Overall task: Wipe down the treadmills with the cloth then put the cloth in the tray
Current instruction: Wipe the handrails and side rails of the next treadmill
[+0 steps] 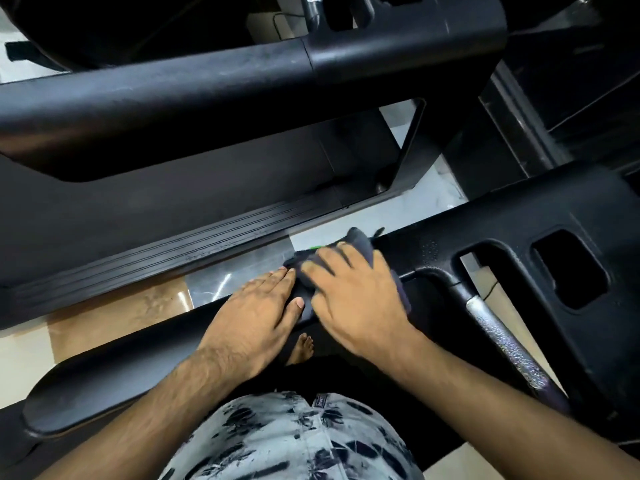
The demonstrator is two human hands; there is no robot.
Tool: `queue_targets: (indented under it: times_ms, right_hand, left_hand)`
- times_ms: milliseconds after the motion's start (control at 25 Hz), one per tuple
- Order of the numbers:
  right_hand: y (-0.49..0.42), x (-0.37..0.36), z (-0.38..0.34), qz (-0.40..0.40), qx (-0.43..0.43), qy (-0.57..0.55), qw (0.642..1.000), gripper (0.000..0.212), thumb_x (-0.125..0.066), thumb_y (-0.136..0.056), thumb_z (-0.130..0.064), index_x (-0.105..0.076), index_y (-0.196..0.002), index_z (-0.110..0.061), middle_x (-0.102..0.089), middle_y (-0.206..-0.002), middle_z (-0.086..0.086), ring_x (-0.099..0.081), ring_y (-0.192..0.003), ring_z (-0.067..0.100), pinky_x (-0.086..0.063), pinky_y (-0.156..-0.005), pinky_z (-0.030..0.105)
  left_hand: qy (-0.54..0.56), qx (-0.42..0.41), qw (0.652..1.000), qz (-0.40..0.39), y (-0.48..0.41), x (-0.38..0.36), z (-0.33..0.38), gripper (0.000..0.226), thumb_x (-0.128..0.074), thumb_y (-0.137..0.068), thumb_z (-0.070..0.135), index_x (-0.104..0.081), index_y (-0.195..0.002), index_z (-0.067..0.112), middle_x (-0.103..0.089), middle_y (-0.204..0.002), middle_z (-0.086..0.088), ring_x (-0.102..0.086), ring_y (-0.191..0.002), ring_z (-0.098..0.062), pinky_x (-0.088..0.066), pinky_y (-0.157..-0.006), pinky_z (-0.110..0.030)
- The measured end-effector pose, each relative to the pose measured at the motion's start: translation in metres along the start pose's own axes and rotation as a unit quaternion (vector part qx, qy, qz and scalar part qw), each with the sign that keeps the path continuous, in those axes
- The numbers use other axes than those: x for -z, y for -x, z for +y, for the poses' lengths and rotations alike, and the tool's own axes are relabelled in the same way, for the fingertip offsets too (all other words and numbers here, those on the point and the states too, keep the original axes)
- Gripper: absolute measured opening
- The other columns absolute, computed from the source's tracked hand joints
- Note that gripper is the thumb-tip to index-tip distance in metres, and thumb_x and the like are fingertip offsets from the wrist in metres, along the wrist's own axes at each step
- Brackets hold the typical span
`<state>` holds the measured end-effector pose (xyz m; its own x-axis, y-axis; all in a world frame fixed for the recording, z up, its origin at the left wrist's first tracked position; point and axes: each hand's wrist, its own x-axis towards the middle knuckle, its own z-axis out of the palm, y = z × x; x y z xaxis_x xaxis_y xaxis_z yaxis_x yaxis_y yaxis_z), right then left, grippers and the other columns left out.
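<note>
a pale, glossy tiled floor shows in strips. a brown sheet lies flat on it at the left. a bare foot shows low in the middle, just above a grey garment printed with dark leaf shapes. a thin black cable runs near the top edge.

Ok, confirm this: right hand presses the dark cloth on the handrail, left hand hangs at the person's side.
No: the head view shows the left hand resting flat on the handrail beside the cloth, not hanging. The right hand does press the cloth.
</note>
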<state>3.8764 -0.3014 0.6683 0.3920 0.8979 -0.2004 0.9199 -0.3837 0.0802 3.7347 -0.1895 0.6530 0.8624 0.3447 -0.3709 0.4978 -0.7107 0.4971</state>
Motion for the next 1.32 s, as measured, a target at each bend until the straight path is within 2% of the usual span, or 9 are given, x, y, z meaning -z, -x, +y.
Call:
queue_targets:
  times_ms: [80,200,360,520,640,800,960,1120,1320]
  right_hand:
    - [-0.008,0.005,0.038,-0.036,0.024,-0.022,0.999,0.043,-0.034,-0.088,-0.042,-0.054,-0.125,-0.037,-0.056,-0.13,-0.009,-0.049,-0.124,0.018,-0.044,-0.09,0.042]
    - [-0.026,0.016,0.066,-0.049,-0.173,0.001,0.984,0.038,-0.035,-0.091,-0.041,-0.055,-0.124,-0.036,-0.055,-0.128,-0.004,-0.047,-0.124,0.019,-0.04,-0.093,0.045]
    - [-0.008,0.008,0.04,-0.076,0.007,0.008,0.997,0.04,-0.036,-0.089,-0.047,-0.053,-0.122,-0.033,-0.053,-0.123,-0.002,-0.048,-0.116,0.023,-0.041,-0.087,0.045]
    - [-0.041,0.016,0.096,-0.088,-0.202,0.019,0.975,0.039,-0.037,-0.092,-0.043,-0.049,-0.127,-0.033,-0.051,-0.122,0.003,-0.045,-0.117,0.028,-0.04,-0.088,0.049]
    - [-0.014,0.007,0.062,-0.073,-0.002,0.006,0.997,0.049,-0.037,-0.087,-0.045,-0.05,-0.134,-0.039,-0.051,-0.128,0.0,-0.046,-0.119,0.026,-0.04,-0.089,0.048]
    - [-0.052,0.017,0.129,-0.145,-0.194,-0.029,0.97,0.044,-0.033,-0.093,-0.046,-0.054,-0.131,-0.039,-0.042,-0.149,-0.005,-0.029,-0.141,0.023,-0.035,-0.102,0.054]
    - [-0.009,0.002,0.093,-0.06,0.031,-0.014,0.998,0.043,-0.037,-0.088,-0.046,-0.056,-0.125,-0.037,-0.056,-0.134,-0.008,-0.046,-0.13,0.021,-0.041,-0.091,0.047]
    - [-0.054,0.011,0.162,-0.126,-0.179,-0.01,0.976,0.039,-0.033,-0.093,-0.043,-0.056,-0.123,-0.036,-0.056,-0.13,-0.006,-0.046,-0.126,0.019,-0.037,-0.095,0.048]
    - [-0.023,-0.002,0.158,-0.086,0.009,-0.034,0.996,0.043,-0.034,-0.091,-0.045,-0.052,-0.129,-0.039,-0.055,-0.134,-0.01,-0.045,-0.13,0.016,-0.04,-0.094,0.045]
  left_hand:
    - [0.002,-0.009,1.0,-0.002,-0.004,-0.001,0.001,0.064,-0.015,-0.1,0.052,-0.018,-0.155,0.02,-0.021,-0.161,0.002,-0.016,-0.148,-0.009,-0.01,-0.121,-0.027]
    - [0.01,-0.01,1.0,-0.012,-0.005,0.002,0.006,0.062,-0.02,-0.101,0.049,-0.014,-0.156,0.021,-0.015,-0.162,0.003,-0.011,-0.148,-0.007,-0.005,-0.121,-0.025]
    - [0.025,-0.015,1.0,-0.01,-0.012,0.005,0.015,0.061,-0.022,-0.102,0.048,-0.014,-0.156,0.021,-0.015,-0.162,0.004,-0.011,-0.148,-0.007,-0.003,-0.12,-0.022]
    - [0.022,-0.009,1.0,-0.013,-0.022,0.002,0.024,0.061,-0.018,-0.101,0.05,-0.012,-0.156,0.023,-0.015,-0.162,0.006,-0.01,-0.148,-0.005,-0.005,-0.121,-0.024]
    - [0.02,-0.003,1.0,-0.013,-0.034,-0.001,0.034,0.062,-0.017,-0.101,0.05,-0.012,-0.156,0.022,-0.015,-0.162,0.006,-0.011,-0.148,-0.004,-0.008,-0.121,-0.025]
    - [0.019,0.002,1.0,-0.019,-0.044,-0.005,0.043,0.065,-0.013,-0.099,0.055,-0.013,-0.155,0.023,-0.016,-0.161,0.006,-0.013,-0.148,-0.005,-0.007,-0.121,-0.025]
    - [0.019,0.003,1.0,-0.011,-0.054,-0.007,0.052,0.08,0.001,-0.087,0.063,-0.016,-0.155,0.024,-0.019,-0.161,0.007,-0.016,-0.147,-0.005,-0.008,-0.12,-0.023]
    - [0.027,0.009,0.999,-0.017,-0.062,-0.01,0.063,0.071,-0.006,-0.093,0.059,-0.016,-0.155,0.025,-0.018,-0.161,0.007,-0.014,-0.147,-0.004,-0.009,-0.121,-0.025]
    - [0.025,0.009,0.999,-0.019,-0.074,-0.014,0.074,0.077,-0.001,-0.09,0.063,-0.015,-0.155,0.025,-0.018,-0.161,0.008,-0.014,-0.147,-0.004,-0.011,-0.122,-0.027]
